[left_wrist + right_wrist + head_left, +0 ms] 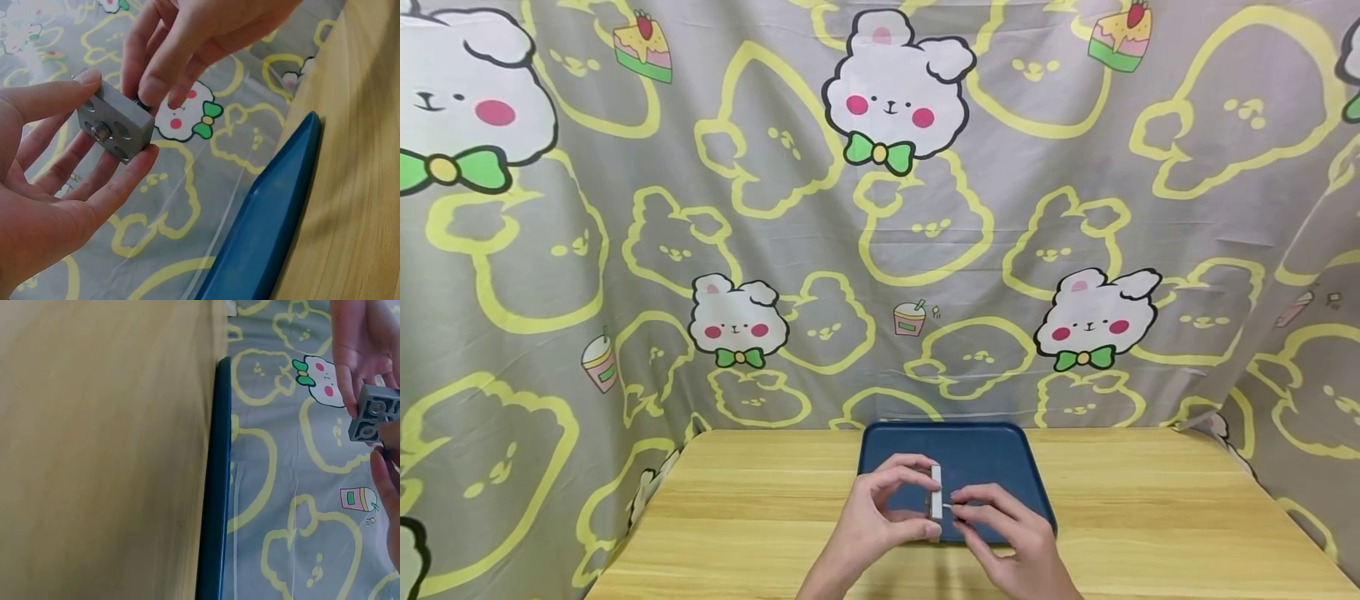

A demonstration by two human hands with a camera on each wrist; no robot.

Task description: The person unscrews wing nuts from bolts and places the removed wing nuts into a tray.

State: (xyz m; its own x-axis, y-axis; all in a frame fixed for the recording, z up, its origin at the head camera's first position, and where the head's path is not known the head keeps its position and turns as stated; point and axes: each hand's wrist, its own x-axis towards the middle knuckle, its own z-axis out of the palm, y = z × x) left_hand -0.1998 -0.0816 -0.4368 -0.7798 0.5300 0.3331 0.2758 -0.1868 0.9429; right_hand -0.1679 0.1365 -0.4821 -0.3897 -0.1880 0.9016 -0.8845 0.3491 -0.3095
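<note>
Over the tray, my left hand (876,508) grips a small grey block (936,492) by its edges, between thumb and fingertips. The left wrist view shows several round recesses in one face of the block (115,122), with a metal bolt-like end (101,130) at the centre. My right hand (1011,533) is at the block's opposite face, pinching a small thin rod (948,506) that points at the block. Fingers mostly hide this rod, so its exact kind is unclear. In the right wrist view that face of the block (369,422) shows round recesses, partly covered by a fingertip.
A dark blue tray (992,454) lies on the wooden table (760,500) beneath the hands. Behind and at the sides hangs a grey curtain (925,250) printed with cartoon bears.
</note>
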